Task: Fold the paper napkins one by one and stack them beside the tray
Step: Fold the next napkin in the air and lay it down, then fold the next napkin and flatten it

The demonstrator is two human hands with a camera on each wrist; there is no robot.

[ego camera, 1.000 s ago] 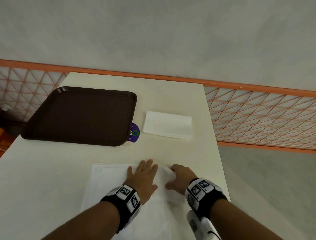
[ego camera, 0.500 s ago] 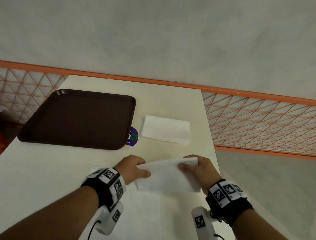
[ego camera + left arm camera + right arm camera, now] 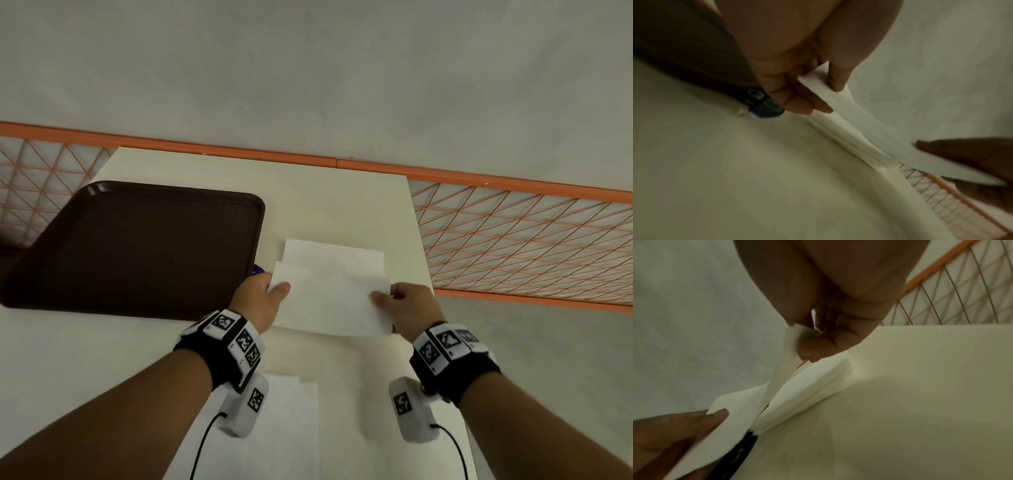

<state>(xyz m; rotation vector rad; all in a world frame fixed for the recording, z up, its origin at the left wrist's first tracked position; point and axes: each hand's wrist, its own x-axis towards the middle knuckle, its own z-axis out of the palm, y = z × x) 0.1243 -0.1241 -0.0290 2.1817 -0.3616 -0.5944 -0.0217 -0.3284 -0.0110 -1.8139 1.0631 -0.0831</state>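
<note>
A folded white napkin (image 3: 329,301) hangs in the air between both hands, just above the near edge of the stack of folded napkins (image 3: 334,251) that lies right of the brown tray (image 3: 137,246). My left hand (image 3: 263,296) pinches the napkin's left end (image 3: 824,91), thumb on top. My right hand (image 3: 399,301) pinches its right end (image 3: 789,347). The stack (image 3: 846,134) shows edge-on under the held napkin in both wrist views (image 3: 807,386). Unfolded napkins (image 3: 284,428) lie flat near me, between my forearms.
The cream table (image 3: 85,359) ends at its right edge (image 3: 421,246) close to the stack, with an orange wire fence (image 3: 520,240) and floor beyond. A purple sticker (image 3: 257,269) peeks out by the tray's near right corner.
Both hands lifted the folded napkin off the near pile and carried it forward and up, from the table's front to just over the stack beside the tray.
</note>
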